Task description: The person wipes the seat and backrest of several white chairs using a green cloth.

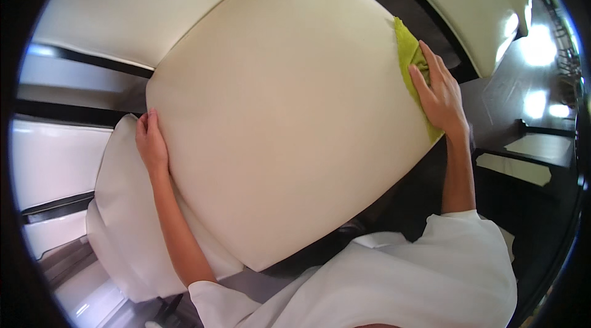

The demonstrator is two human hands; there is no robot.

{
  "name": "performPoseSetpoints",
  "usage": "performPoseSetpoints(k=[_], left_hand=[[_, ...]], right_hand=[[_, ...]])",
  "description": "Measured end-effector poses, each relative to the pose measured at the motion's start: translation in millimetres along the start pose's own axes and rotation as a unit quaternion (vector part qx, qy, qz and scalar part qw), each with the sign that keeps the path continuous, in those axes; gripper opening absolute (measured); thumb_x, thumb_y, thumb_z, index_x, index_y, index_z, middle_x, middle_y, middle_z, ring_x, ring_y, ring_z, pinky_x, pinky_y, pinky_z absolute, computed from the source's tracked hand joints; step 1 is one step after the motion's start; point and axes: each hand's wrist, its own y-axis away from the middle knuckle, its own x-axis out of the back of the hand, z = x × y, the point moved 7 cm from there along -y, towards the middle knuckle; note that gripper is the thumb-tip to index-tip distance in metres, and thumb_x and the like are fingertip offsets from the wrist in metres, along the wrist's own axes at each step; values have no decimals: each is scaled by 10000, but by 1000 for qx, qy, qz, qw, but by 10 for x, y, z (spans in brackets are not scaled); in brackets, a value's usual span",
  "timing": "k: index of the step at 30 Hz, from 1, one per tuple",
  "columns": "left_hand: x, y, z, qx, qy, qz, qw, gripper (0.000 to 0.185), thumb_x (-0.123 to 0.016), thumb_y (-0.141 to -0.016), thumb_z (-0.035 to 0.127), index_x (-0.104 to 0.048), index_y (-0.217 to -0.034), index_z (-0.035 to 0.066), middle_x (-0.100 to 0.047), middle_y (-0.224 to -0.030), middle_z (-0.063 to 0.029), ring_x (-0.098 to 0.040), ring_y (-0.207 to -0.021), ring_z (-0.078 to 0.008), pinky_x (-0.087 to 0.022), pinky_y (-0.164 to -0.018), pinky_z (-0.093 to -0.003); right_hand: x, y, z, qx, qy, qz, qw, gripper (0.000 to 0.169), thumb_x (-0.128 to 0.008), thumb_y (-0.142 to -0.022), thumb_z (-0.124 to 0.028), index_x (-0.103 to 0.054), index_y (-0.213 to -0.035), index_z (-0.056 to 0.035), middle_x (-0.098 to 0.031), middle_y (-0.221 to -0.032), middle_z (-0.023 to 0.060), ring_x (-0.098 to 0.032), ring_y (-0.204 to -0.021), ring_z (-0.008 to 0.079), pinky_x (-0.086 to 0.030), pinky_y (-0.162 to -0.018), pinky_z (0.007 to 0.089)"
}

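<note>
A cream upholstered chair seat (281, 115) fills the middle of the view, its surface smooth and slightly domed. At its left edge, my left hand (153, 141) grips the side, fingers bent against the upholstery. My right hand (441, 92) is at the opposite edge, holding a yellow-green cloth (407, 49) against the seat's side. Part of the cloth is bunched under my fingers, and its flat edge lies along the rim of the seat. The underside of the seat is hidden.
The chair's cream backrest (124, 0) rises at upper left. Another cream seat (134, 217) adjoins on the left, close under my left forearm. A further cream chair (471, 0) stands at upper right. Dark shiny floor (498, 102) with light reflections shows on the right.
</note>
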Motion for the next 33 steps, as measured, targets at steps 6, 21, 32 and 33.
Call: performPoseSetpoints(k=[6,21,32,33], left_hand=[[218,139,58,-40,-173,128,976,393,-579,-951,340,-670,-1070,-23,-691,-1052,-132,-624,-998,-251,-461,-902,-336],[-415,1074,1128,5,-256,197,946,359,-586,-963,298,-628,-1157,-1,-643,-1170,-124,-598,-1073,-241,-458,-922,-326],[-470,1097,1211,7,-219,243,945,297,-585,-947,225,-627,-1114,-17,-640,-1145,-145,-598,-1075,-298,-458,-956,-371],[-472,1073,1198,1,-214,246,945,288,-587,-943,217,-630,-1106,-16,-644,-1136,-145,-601,-1068,-297,-462,-950,-370]], right_hand=[[-29,-40,-27,111,-38,-72,990,904,-607,-848,-553,-326,-1443,67,-454,-1327,295,-505,-1186,427,-422,-982,468],[-12,-486,-55,323,-142,-204,913,759,-698,-803,-495,-481,-1394,-71,-269,-1502,305,-288,-1369,500,-297,-1081,587],[-721,-1903,-926,287,-237,-96,923,680,-574,-898,-439,-441,-1388,13,-385,-1405,339,-414,-1276,492,-352,-1080,490],[-896,-2140,-929,230,-282,-127,923,666,-564,-913,-414,-426,-1396,24,-425,-1357,368,-466,-1226,500,-379,-1062,465]])
